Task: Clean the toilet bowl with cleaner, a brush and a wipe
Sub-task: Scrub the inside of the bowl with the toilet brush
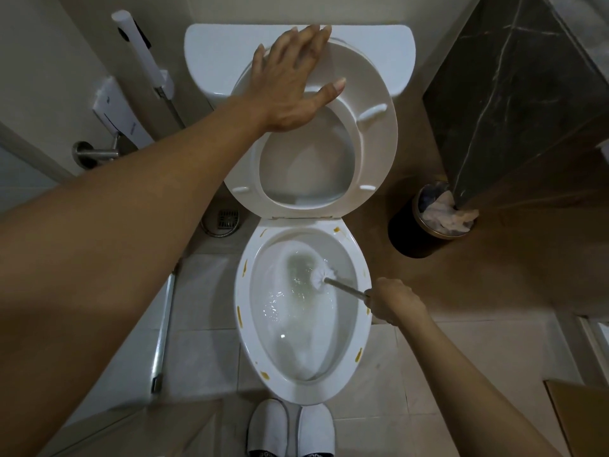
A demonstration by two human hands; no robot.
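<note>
Head view: at the frame's centre, the right hand grips a brush in the toilet bowl; the left hand, fingers flat and released, steadies the raised seat at upper centre. Hard scrubbing could splash murky water over the stained rim, and easing off might let the seat fall.

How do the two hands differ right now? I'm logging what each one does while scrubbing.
The left hand lies flat with straight, spread fingers on the raised toilet seat; the right hand is curled round the brush handle. The left reaches far up by the tank, while the right sits low at the bowl rim. Both are bare.
</note>
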